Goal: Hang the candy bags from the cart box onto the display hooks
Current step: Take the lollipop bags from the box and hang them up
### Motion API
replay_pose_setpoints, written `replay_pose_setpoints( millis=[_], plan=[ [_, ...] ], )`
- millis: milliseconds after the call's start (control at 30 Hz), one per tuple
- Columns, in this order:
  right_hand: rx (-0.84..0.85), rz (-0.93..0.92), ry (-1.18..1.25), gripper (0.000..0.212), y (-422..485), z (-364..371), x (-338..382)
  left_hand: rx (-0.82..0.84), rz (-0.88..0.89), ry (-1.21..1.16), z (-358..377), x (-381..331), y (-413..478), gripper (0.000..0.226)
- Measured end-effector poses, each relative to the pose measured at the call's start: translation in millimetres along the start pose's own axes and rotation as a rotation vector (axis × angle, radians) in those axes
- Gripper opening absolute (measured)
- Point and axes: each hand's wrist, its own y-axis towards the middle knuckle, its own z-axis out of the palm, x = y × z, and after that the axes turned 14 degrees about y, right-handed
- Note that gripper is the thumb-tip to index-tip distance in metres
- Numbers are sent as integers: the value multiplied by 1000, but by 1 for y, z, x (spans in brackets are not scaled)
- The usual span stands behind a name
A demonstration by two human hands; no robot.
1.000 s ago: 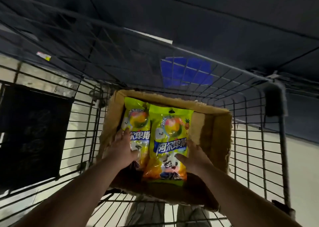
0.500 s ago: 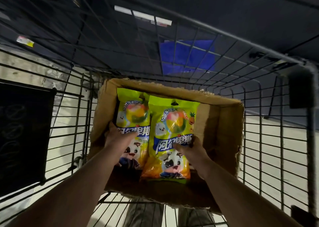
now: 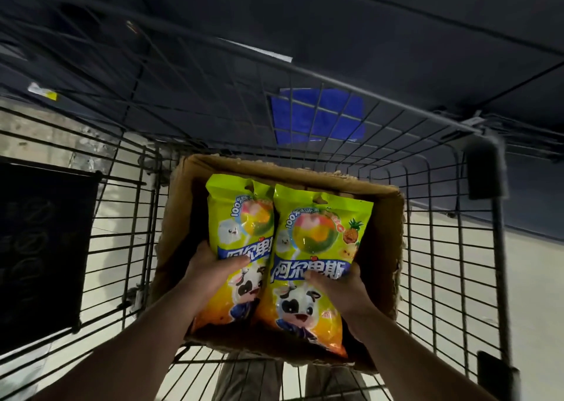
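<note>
Two yellow-green candy bags with a lollipop and a cartoon cow stand side by side over the open cardboard box (image 3: 386, 248) in the wire cart. My left hand (image 3: 210, 274) grips the left candy bag (image 3: 241, 217) at its middle left edge. My right hand (image 3: 338, 290) grips the right candy bag (image 3: 317, 239) at its middle right edge. The right bag overlaps the left one. Both bags have a hang hole at the top. The box's inside beneath the bags is hidden. No display hooks are in view.
The black wire cart (image 3: 442, 263) surrounds the box on all sides. A blue cloth (image 3: 317, 116) lies beyond the cart's front mesh. A dark panel (image 3: 39, 248) stands at the left outside the cart. The cart's handle post (image 3: 488, 171) rises at the right.
Both hands have closed on the two bags and raised them towards me out of the box. The view has shifted a little.
</note>
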Motion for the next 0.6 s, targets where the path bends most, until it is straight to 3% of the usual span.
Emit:
replay_pose_setpoints(
  millis=[267, 467, 600],
  plan=[
    [66, -118, -50, 55, -47, -5, 32, -84, 84, -48, -25, -15, -57, 91],
    [129, -206, 16, 28, -109, -14, 76, -72, 243, -223, -50, -36, -113, 54],
    [189, -250, 116, 33, -154, -27, 103, -72, 338, -309, -66, -54, -157, 40]
  ],
)
